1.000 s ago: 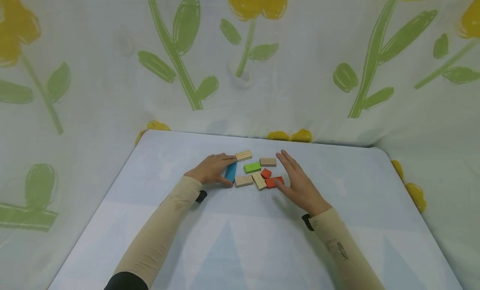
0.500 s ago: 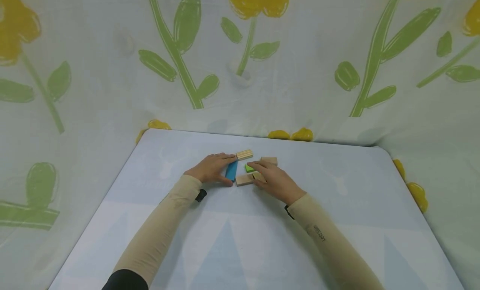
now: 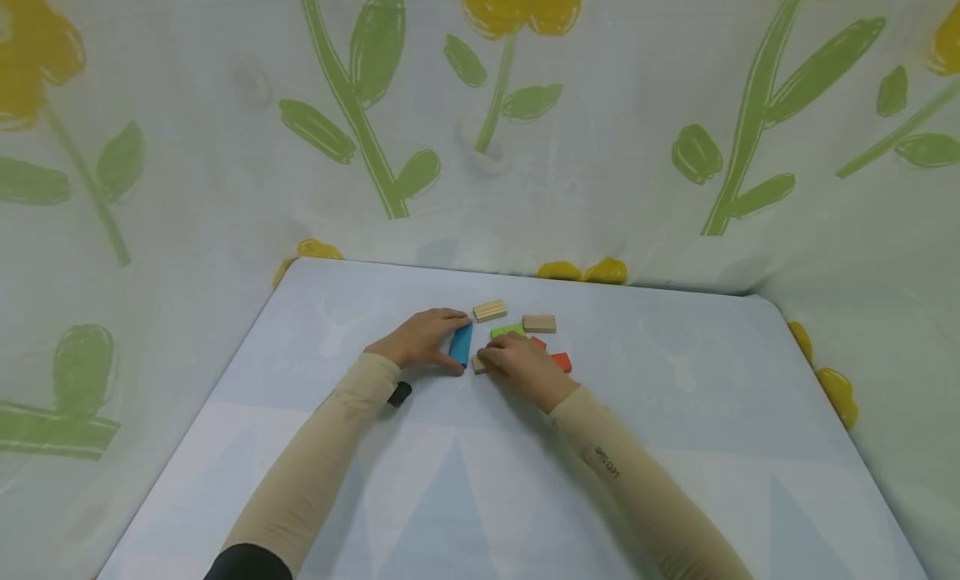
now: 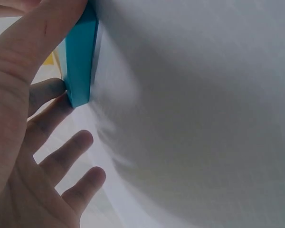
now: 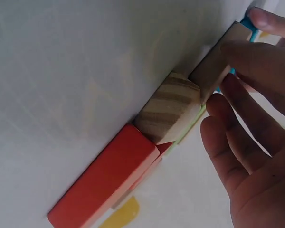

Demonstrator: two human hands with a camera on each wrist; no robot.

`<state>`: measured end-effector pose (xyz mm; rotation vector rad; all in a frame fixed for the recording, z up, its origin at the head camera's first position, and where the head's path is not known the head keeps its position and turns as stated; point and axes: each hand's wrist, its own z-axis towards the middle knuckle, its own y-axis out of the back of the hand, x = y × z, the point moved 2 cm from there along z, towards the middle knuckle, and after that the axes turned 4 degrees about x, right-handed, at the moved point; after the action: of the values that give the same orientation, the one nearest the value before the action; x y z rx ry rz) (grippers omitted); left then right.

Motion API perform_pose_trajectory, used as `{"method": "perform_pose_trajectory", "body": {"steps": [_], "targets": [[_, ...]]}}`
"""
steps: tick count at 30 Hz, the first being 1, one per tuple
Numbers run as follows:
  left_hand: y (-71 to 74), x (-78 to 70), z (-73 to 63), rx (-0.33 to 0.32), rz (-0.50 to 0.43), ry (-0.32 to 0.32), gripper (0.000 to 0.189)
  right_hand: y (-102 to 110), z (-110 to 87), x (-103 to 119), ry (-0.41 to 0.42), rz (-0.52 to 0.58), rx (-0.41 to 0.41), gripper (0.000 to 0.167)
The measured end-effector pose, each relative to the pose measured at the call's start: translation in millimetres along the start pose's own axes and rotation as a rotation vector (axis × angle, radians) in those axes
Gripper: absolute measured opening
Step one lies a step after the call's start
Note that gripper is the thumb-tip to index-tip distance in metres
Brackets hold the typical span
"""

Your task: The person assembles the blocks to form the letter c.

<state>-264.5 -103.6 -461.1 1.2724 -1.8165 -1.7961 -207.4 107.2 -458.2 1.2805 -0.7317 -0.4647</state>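
Note:
My left hand [image 3: 422,337] grips a blue block [image 3: 461,345] at the left of the group, thumb at the near end and fingers at the far end. The left wrist view shows this blue block [image 4: 80,61] with the thumb across its top part. A plain wooden block [image 3: 478,364] lies just right of it, and my right hand [image 3: 528,367] pinches it. In the right wrist view the thumb covers part of that wooden block [image 5: 216,61], with the fingers behind. Next to it lies a striped wooden block [image 5: 168,107], hidden under my hand in the head view.
Behind my right hand are a green block [image 3: 507,330] and a plain wooden block [image 3: 539,323]. A grooved wooden block [image 3: 490,311] lies at the back. A red block [image 3: 562,362] and a smaller red piece [image 3: 537,342] sit to the right, on the white table [image 3: 675,497].
My right hand has come left over the blocks, from hovering at their right side, and now pinches the plain wooden block. My left hand stays at the blue block.

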Motion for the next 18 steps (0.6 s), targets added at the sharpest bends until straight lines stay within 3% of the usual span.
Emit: {"method": "perform_pose_trajectory", "body": {"steps": [8, 18], "targets": [[-3.0, 6.3, -17.4, -0.02, 0.023, 0.012, 0.095, -2.0, 2.5, 2.1, -0.043, -0.01, 0.022, 0.026], [-8.6, 8.4, -47.7, -0.013, -0.029, 0.051, 0.095, -3.1, 7.0, 0.5, -0.069, -0.062, 0.035, 0.027]]}}
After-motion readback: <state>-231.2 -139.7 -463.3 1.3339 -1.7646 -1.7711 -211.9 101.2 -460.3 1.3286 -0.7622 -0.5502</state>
